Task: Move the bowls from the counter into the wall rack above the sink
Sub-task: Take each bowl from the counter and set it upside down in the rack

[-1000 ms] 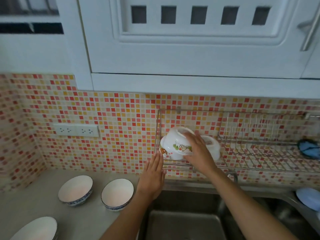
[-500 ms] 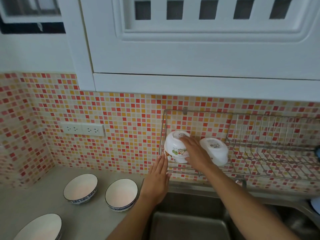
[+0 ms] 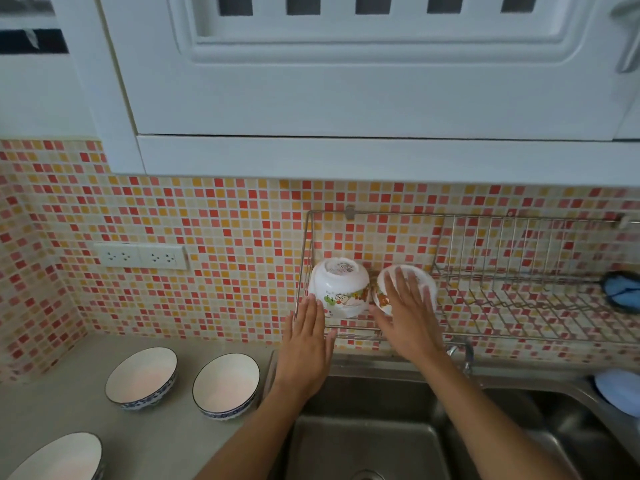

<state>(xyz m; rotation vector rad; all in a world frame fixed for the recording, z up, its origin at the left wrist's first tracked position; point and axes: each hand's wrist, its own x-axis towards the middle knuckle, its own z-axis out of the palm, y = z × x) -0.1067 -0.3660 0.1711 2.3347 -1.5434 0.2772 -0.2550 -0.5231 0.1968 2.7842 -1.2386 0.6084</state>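
Observation:
Two white cartoon-printed bowls sit upside down at the left end of the wire wall rack (image 3: 519,306). The left cartoon bowl (image 3: 337,285) stands free. My left hand (image 3: 306,341) is open, flat, its fingertips at that bowl's lower left edge. My right hand (image 3: 407,317) is spread, blurred, over the front of the right cartoon bowl (image 3: 422,277), not gripping it. On the grey counter (image 3: 52,403) stand three blue-rimmed white bowls, upright: one at the left (image 3: 142,375), one in the middle (image 3: 227,384), one at the bottom edge (image 3: 55,459).
A steel sink (image 3: 381,434) lies under the rack, with a tap (image 3: 462,353) behind my right arm. A blue cloth (image 3: 623,294) hangs at the rack's right end; a pale blue dish (image 3: 620,389) rests by the sink. White cabinets (image 3: 346,81) overhang the rack. A wall socket (image 3: 142,256) is at left.
My right hand has let go of the left cartoon bowl, which now rests in the rack, and has moved right over the other bowl. My left hand rose slightly toward the rack.

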